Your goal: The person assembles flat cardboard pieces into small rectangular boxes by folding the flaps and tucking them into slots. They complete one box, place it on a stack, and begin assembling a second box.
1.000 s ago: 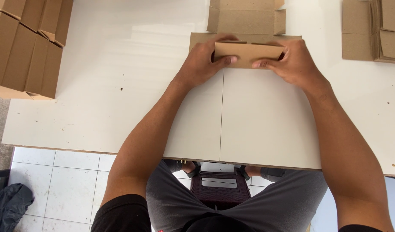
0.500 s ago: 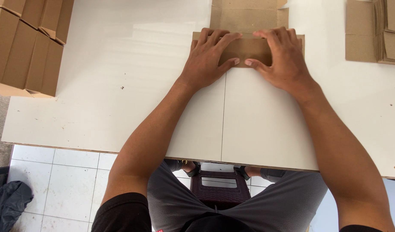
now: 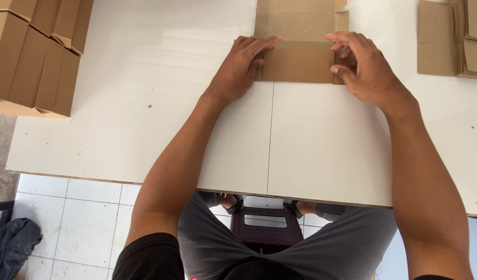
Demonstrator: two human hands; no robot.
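We press a flat cardboard blank (image 3: 298, 65) to the white table (image 3: 145, 103) at its far middle. Our left hand (image 3: 243, 67) lies open, palm down on the blank's left edge, grasping nothing. Our right hand (image 3: 365, 67) covers the right edge, fingers curled at the side flap; whether they pinch it we cannot tell. Between the hands the panel shows bare. Finished boxes (image 3: 31, 52) sit far left, a stack of blanks (image 3: 456, 39) far right, with bare tabletop toward the near edge.
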